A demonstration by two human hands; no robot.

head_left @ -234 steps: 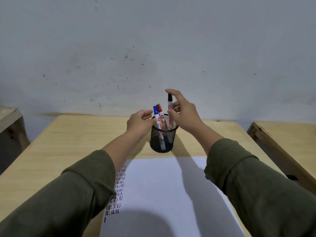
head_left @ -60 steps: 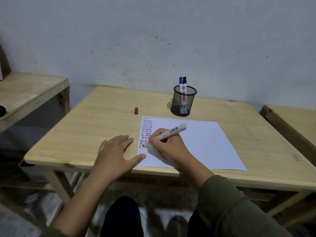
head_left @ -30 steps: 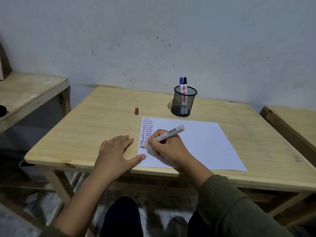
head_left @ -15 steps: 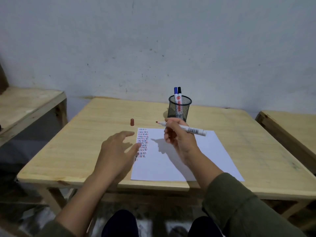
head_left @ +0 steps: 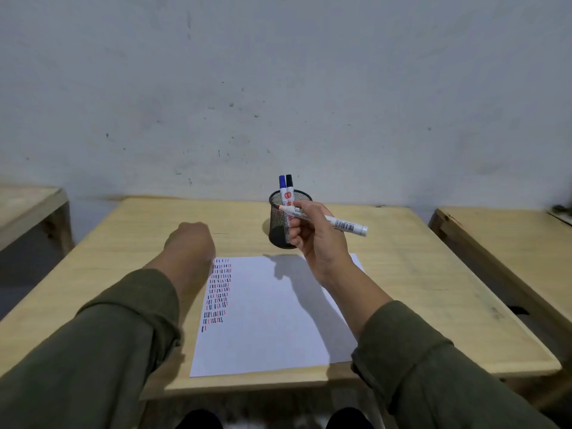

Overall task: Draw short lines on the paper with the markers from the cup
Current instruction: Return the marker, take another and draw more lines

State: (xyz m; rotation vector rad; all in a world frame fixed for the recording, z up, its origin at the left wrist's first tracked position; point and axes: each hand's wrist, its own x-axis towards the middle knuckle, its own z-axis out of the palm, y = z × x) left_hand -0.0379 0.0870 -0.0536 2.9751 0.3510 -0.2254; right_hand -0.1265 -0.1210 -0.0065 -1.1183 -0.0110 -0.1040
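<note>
Just above the far end of the paper [head_left: 272, 308], my right hand [head_left: 315, 239] pinched a white marker [head_left: 328, 220] between thumb and fingers. It lay nearly level in the air, clear of the sheet, its bare red tip pointing left in front of the black mesh cup [head_left: 283, 221]. That cup stood upright on the wooden worktop [head_left: 433, 274], just beyond the paper's far edge, with a blue-capped marker [head_left: 282, 184] and a black-capped marker [head_left: 289, 184] standing in it side by side.

My left hand [head_left: 190, 243] reached forward over the worktop, just left of the paper's far corner. It was blurred and seen from behind, so I could not tell whether its fingers were spread or curled, or whether they held anything. Rows of short black and red lines [head_left: 218, 292] ran down the left edge of the sheet; the rest was blank.

I judged the drawing with the red marker to be done for now, and the step in hand was capping it. The cap was nowhere I could see. Next the cap would have to be lined up squarely with the tip and pressed on, then the marker dropped into the cup and another colour picked.
</note>
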